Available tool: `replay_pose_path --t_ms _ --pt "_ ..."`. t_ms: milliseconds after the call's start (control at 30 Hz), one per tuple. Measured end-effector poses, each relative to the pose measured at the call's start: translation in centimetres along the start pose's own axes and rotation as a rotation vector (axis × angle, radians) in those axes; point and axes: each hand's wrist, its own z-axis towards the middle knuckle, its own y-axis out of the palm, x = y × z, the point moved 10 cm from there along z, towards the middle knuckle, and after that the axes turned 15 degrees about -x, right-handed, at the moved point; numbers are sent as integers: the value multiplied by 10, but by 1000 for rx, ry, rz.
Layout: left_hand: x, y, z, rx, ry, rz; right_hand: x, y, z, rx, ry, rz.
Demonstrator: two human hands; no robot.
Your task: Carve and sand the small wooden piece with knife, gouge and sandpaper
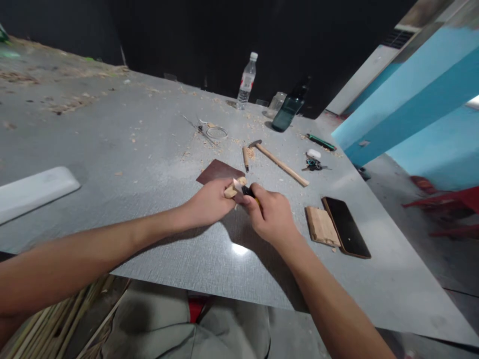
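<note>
My left hand (214, 199) is closed around a small pale piece of wood (229, 191) just above the grey table (175, 259). In my right hand (272, 209) is a knife with a black and yellow handle, and its wide blade (238, 187) lies against the wood. Fingers hide part of the handle and part of the wood. Beneath and behind my left hand a dark red-brown sheet, like sandpaper (217, 171), rests on the table. Close beyond my hands lies a wooden-handled tool (246, 158) with a dark tip.
A hammer (280, 164), keys (315, 164), a white case (313, 153) and a green-black cutter (321, 142) lie right of centre. A wood block (322, 227) touches a phone (347, 227). Bottles (247, 82) stand at the back beside a glass jar (276, 104). Shavings and coiled wire (217, 132) are scattered about.
</note>
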Motion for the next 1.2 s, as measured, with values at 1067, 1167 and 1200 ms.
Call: replay_pose_path --t_ms 1067,1167,1200 --pt "1 23 4 -289 110 -324 -22 52 -5 -468 -20 1271" --pt "0 9 0 -172 111 -123 -24 47 -6 -457 -55 1162" --pt "-2 3 -2 -120 95 -54 -23 44 -6 -432 -63 1109"
